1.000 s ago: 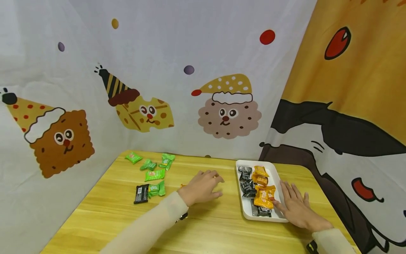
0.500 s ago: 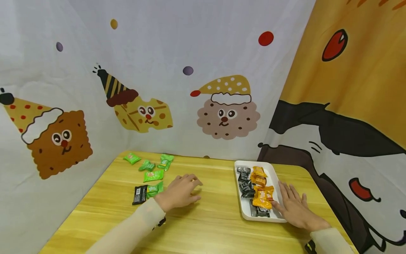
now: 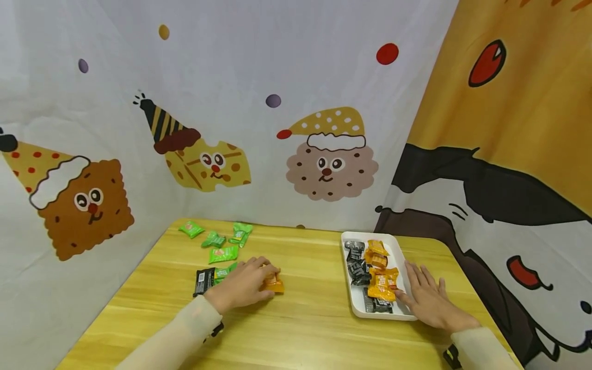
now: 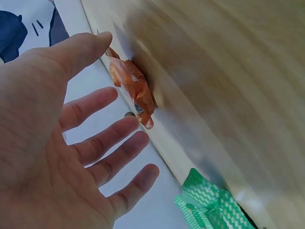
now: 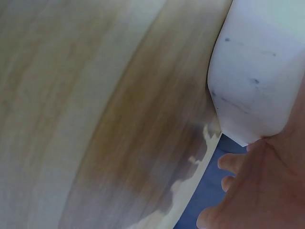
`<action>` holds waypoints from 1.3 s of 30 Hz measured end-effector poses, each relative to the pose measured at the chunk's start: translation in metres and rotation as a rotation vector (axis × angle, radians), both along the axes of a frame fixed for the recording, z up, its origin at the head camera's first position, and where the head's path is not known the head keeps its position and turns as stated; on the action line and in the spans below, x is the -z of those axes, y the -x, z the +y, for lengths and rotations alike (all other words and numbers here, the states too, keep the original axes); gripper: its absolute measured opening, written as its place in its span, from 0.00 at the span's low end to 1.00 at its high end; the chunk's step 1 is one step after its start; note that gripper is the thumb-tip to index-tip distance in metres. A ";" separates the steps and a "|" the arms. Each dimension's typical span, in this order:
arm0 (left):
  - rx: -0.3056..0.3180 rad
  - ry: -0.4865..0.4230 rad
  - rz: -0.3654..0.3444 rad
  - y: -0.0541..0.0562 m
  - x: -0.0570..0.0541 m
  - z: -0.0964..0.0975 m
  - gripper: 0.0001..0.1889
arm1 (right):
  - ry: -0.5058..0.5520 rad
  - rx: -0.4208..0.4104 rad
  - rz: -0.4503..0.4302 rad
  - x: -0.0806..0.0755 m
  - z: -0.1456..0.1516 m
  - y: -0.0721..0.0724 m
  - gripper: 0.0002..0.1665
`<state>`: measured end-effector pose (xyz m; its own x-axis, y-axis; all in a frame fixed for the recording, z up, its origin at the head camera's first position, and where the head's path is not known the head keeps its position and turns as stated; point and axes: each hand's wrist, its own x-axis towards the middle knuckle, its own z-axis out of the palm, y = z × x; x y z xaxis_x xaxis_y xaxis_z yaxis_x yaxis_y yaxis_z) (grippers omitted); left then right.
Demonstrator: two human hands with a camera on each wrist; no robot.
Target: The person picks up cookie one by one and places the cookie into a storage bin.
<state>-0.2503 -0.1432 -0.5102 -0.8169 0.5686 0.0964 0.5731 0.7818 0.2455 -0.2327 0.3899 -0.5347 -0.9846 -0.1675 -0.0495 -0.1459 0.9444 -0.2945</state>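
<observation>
My left hand [image 3: 242,284] is at an orange-wrapped candy [image 3: 275,283] on the wooden table. In the left wrist view its thumb and loosely bent fingers lie around that candy [image 4: 136,88], with no firm grip visible. My right hand [image 3: 430,303] rests along the right side of a white tray [image 3: 401,257], fingers straight and thumb over the rim. Inside the tray, black-wrapped candies [image 3: 358,271] lie on the left and orange-wrapped candies [image 3: 382,285] on the right. The right wrist view shows the tray's outer wall [image 5: 257,71] against the hand.
Several green-wrapped candies [image 3: 223,254] lie at the table's back left. A black packet [image 3: 204,281] sits beside a green one, partly hidden by my left hand. Behind the wooden table [image 3: 305,329] hangs a printed cloth [image 3: 231,61].
My left hand has moved left from mid-table and come down at the orange candy, formerly mostly hidden beneath the arm. My right hand stays at the tray.
</observation>
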 end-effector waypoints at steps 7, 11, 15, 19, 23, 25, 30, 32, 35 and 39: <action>-0.019 0.013 -0.014 0.000 0.005 -0.003 0.35 | 0.041 -0.015 0.002 0.001 0.002 0.004 0.62; -0.033 0.017 -0.027 0.001 0.004 -0.004 0.34 | 0.056 -0.024 -0.008 0.001 0.001 0.004 0.63; -0.036 0.024 -0.031 0.002 0.004 -0.005 0.35 | 0.055 -0.024 -0.012 0.000 0.001 0.003 0.63; -0.039 0.027 -0.033 0.003 0.004 -0.005 0.36 | 0.053 -0.032 0.004 0.001 0.001 0.003 0.62; -0.041 0.021 -0.040 0.003 0.006 -0.006 0.36 | 0.030 -0.048 0.023 0.005 0.005 0.001 0.59; -0.040 0.017 -0.049 0.003 0.008 -0.006 0.35 | 0.022 -0.055 0.024 0.007 0.008 -0.001 0.58; -0.038 0.008 -0.047 0.005 0.010 -0.004 0.35 | 0.031 -0.057 0.028 0.009 0.012 -0.003 0.57; -0.039 0.006 -0.036 0.007 0.010 -0.003 0.35 | 0.030 -0.057 0.040 0.008 0.013 -0.003 0.56; -0.041 0.004 -0.032 0.008 0.009 -0.003 0.35 | 0.027 -0.060 0.051 0.008 0.014 -0.001 0.56; -0.039 0.000 -0.031 0.009 0.008 -0.002 0.35 | 0.032 -0.061 0.055 0.009 0.015 0.000 0.57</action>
<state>-0.2598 -0.1451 -0.5180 -0.8412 0.5361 0.0710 0.5343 0.8036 0.2622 -0.2323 0.4053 -0.5433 -0.9736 -0.2281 0.0110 -0.2199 0.9234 -0.3146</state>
